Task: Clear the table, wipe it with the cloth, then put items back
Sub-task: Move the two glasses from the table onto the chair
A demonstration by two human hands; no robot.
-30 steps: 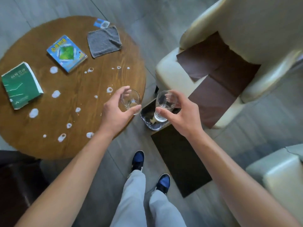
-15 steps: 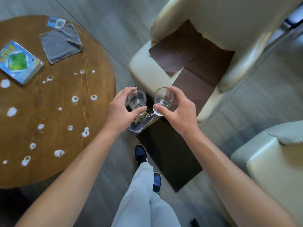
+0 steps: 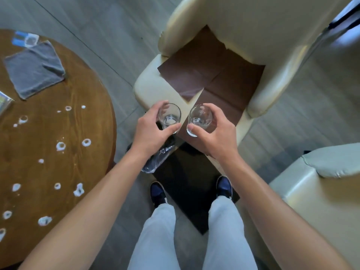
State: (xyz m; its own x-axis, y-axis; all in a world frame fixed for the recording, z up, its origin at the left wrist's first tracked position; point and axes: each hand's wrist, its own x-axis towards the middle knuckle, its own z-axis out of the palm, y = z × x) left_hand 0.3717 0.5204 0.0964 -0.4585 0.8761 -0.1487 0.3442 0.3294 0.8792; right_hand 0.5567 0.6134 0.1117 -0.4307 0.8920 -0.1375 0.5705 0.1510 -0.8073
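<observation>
Glasses, two of them, are off the table and held side by side over the near edge of a cream armchair (image 3: 153,88). My left hand (image 3: 150,133) grips the left glass (image 3: 169,117), thumb across its near side and fingers curled round the far side; my right hand (image 3: 212,137) grips the right glass (image 3: 200,119) the same way. Both glasses are upright, mouths toward the camera, and close but not touching. Whether either holds liquid I cannot tell.

On the chair seat lie overlapping brown sheets (image 3: 218,75); the right glass partly covers their near corner. Below my left hand a clear wrinkled plastic item (image 3: 155,162) sits on the floor, partly hidden by the wrist, so I cannot make out what it is. A dark mat (image 3: 187,184) lies on the floor under my feet.

To the left, the round wooden table (image 3: 81,168) is cut off by the frame edge. It carries a grey cloth (image 3: 35,69) at its far side, scattered white spots and rings (image 3: 60,146), a blue-and-white packet (image 3: 25,38) beyond the cloth, and the corner of a book (image 3: 4,101), mostly out of frame. A second cream seat (image 3: 315,195) is cropped at the near right.
</observation>
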